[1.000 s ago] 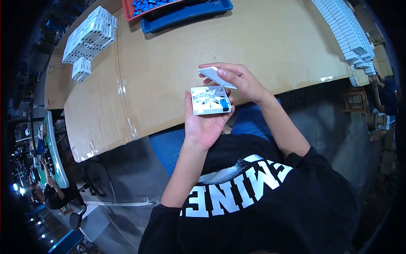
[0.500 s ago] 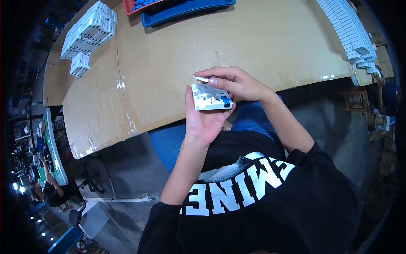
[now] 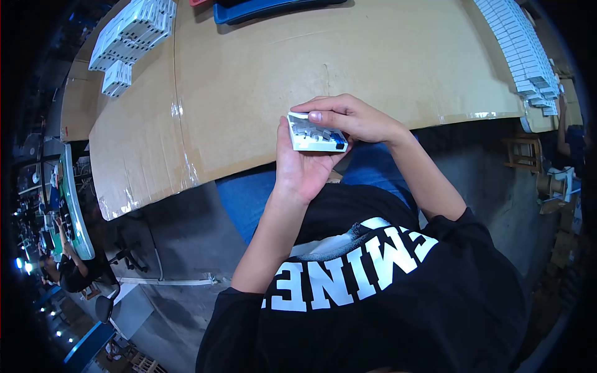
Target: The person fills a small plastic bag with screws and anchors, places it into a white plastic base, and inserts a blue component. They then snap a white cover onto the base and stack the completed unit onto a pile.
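A small white case (image 3: 317, 147) with white, grey and blue parts inside rests in my left hand (image 3: 298, 171), whose fingers wrap round its sides. My right hand (image 3: 354, 118) lies over the far edge of the case, with the thumb bent across the top. A thin white piece (image 3: 300, 115) shows between the right thumb and fingers, against the case's far left corner. The right fingertips are partly hidden behind it. Both hands are just above the near edge of the cardboard-covered table (image 3: 249, 105).
White cases are stacked at the back left (image 3: 134, 34), with a smaller stack (image 3: 117, 79) beside them. Long rows of white cases (image 3: 516, 50) line the right side. A blue tray (image 3: 267, 11) and a red tray (image 3: 198, 2) are at the far edge. Another person (image 3: 74, 267) is at far left.
The white piece in my right hand has come down onto the far edge of the case. Both hands are closer together, and the view has shifted slightly, with the trays higher in frame.
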Motion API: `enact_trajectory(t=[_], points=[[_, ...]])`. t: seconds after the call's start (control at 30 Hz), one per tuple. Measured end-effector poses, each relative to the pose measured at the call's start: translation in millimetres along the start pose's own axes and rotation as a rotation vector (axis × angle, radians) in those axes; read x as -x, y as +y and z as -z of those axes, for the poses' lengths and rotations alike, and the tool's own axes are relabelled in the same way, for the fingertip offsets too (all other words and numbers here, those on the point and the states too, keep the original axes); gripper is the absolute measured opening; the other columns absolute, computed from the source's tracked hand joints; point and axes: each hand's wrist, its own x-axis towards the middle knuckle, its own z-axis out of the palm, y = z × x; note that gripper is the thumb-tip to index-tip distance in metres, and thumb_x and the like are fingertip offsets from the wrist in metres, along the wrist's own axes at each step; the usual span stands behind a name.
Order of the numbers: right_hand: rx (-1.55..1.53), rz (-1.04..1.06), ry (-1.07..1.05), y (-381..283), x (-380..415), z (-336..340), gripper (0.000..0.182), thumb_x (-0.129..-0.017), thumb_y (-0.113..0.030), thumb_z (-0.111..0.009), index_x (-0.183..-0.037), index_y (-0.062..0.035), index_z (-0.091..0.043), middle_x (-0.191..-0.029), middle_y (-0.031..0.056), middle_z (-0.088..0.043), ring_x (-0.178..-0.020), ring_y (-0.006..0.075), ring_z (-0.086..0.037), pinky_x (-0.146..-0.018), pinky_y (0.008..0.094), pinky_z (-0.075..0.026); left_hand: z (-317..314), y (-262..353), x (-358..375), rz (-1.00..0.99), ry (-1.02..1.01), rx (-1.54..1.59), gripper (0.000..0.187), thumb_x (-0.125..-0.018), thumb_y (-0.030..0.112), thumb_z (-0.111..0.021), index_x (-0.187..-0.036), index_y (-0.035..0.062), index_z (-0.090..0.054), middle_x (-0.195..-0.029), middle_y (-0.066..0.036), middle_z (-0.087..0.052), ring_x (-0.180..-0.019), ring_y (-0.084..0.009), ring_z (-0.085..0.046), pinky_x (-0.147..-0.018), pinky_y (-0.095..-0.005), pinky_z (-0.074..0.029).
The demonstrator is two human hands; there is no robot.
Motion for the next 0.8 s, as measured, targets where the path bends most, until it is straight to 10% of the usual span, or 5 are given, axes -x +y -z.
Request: enact_trajectory(t=[0.8], points=[[0.212, -0.127, 0.002, -13.8, -11.3, -0.1, 0.043, -0.101, -0.047, -0.064, -0.117, -0.0097, -0.078, -0.083, 0.0075, -0.075, -0.070, 0.0103, -0.062, -0.064, 0.0279, -0.052, 22.5, 7.9, -9.2, 0.089, -0.055, 0.017, 0.053, -0.106, 0.054, -0.043, -0.134, 0.0098, -0.054, -0.126, -0.015, -0.062, -0.116, -0.0324, -0.061, -0.094, -0.0529, -0.054]])
